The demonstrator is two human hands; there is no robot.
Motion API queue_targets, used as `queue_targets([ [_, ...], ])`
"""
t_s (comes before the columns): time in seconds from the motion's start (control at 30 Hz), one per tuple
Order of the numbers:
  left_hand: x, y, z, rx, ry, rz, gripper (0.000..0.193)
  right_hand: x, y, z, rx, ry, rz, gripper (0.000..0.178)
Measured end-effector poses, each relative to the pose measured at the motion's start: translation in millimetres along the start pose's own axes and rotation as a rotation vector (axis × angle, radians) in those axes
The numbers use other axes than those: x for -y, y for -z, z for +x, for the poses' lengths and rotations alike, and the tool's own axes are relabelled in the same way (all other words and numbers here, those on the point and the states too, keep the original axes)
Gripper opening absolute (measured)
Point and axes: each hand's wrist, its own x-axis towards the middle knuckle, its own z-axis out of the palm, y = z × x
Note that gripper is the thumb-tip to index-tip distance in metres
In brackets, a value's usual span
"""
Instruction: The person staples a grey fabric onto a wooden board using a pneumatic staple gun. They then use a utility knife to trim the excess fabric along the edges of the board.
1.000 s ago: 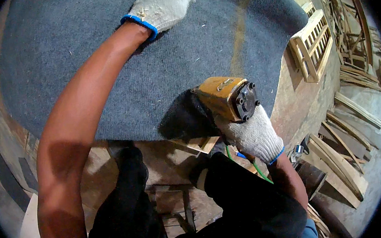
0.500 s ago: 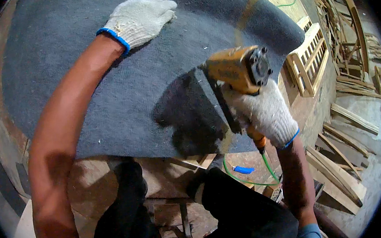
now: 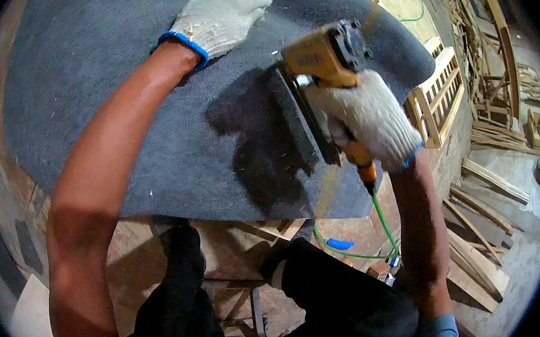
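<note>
My right hand (image 3: 366,117), in a white knit glove, grips a yellow and black pneumatic stapler (image 3: 314,57). The tool hangs tilted over a dark grey felt-like sheet (image 3: 170,139) and casts a shadow on it. Whether its nose touches the sheet I cannot tell. A green air hose (image 3: 380,216) runs from the orange fitting at its handle. My left hand (image 3: 223,23), gloved with a blue cuff, rests on the far part of the sheet. Its fingers are curled together, and anything under them is hidden.
A slatted wooden frame (image 3: 438,90) stands beyond the sheet's right edge. Below the near edge lies a blue-handled tool (image 3: 340,244). Wood strips (image 3: 495,179) and boards (image 3: 478,272) lie at the right. My legs are under the near edge.
My left hand has slid a little to the right over the sheet. My right hand has moved the stapler slightly farther away and tilted it.
</note>
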Motion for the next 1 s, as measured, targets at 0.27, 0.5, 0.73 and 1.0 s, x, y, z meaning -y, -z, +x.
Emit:
queue_targets([
  [0.27, -23.6, 13.0, 19.0, 0.054, 0.023, -0.083, 0.036, 6.9, -20.7, -51.9, 0.024, -0.161, 0.045, 0.035],
  [0.5, -13.3, 5.8, 10.8, 0.010, 0.000, -0.076, 0.038, -4.3, -46.1, -71.1, 0.011, -0.114, 0.128, 0.036],
  [0.73, -11.2, 2.5, 6.3, 0.015, 0.003, -0.006, 0.037, -0.2, -57.8, -84.4, 0.011, -0.056, 0.160, 0.035],
  [1.0, -3.6, 21.6, -2.9, 0.006, -0.040, -0.158, 0.036, 3.8, -70.9, -75.1, 0.179, -0.090, -0.172, 0.034],
])
